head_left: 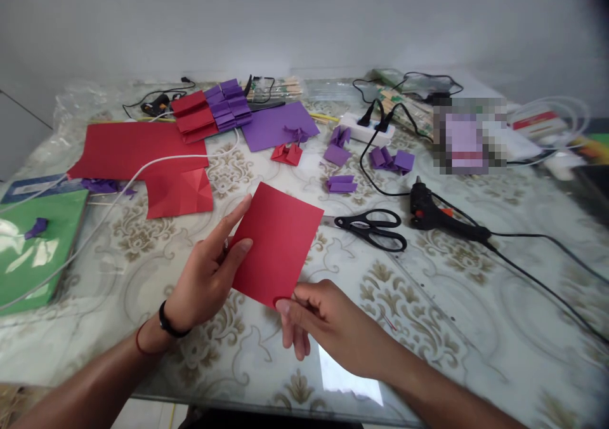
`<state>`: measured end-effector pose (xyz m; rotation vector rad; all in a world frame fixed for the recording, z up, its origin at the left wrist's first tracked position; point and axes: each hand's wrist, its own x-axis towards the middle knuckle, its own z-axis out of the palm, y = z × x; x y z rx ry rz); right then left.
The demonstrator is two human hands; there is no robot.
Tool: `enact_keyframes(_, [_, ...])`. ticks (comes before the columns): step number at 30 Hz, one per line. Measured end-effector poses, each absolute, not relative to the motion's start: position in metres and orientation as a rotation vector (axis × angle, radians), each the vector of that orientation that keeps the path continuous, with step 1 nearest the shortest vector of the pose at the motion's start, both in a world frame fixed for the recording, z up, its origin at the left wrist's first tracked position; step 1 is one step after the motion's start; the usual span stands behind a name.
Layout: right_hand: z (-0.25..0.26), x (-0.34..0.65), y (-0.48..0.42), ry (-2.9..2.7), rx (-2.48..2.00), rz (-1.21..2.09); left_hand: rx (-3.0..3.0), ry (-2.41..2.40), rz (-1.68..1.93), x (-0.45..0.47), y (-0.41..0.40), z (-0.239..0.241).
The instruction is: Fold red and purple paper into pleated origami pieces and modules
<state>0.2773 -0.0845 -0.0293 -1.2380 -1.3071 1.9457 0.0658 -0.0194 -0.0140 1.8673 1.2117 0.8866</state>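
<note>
The right hand (328,327) pinches the red paper (278,245) by its near right corner; the left hand (209,280) pinches its left edge, apparently to keep it flat. The paper is above the bench (442,365), left of the scissors (366,227).

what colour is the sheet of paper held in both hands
The held paper is plain red, seen best in the head view.

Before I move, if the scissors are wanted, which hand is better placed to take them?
Probably the right hand: it is nearer the scissors, which lie on its side. The left hand is farther, across the red sheet; both hold it.
</note>
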Motion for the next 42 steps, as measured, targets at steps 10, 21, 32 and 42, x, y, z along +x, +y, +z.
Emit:
enact_keyframes(10, [-0.031, 0.283, -0.079, -1.332, -1.207, 1.757, 1.508, 1.113, 0.909, 0.066, -0.019, -0.016])
enact_keyframes(21, [-0.024, 0.298, -0.068, -1.276, -1.341, 1.514, 1.223, 0.959, 0.825, 0.068, -0.017, -0.02])
enact_keyframes(32, [-0.025, 0.306, -0.067, -1.429, -1.397, 1.444, 1.252, 1.119, 0.833, 0.065, -0.011, -0.019])
enact_keyframes(42, [-0.027, 0.312, -0.064, -1.537, -1.483, 1.366, 1.39, 1.149, 0.858, 0.062, -0.01, -0.017])
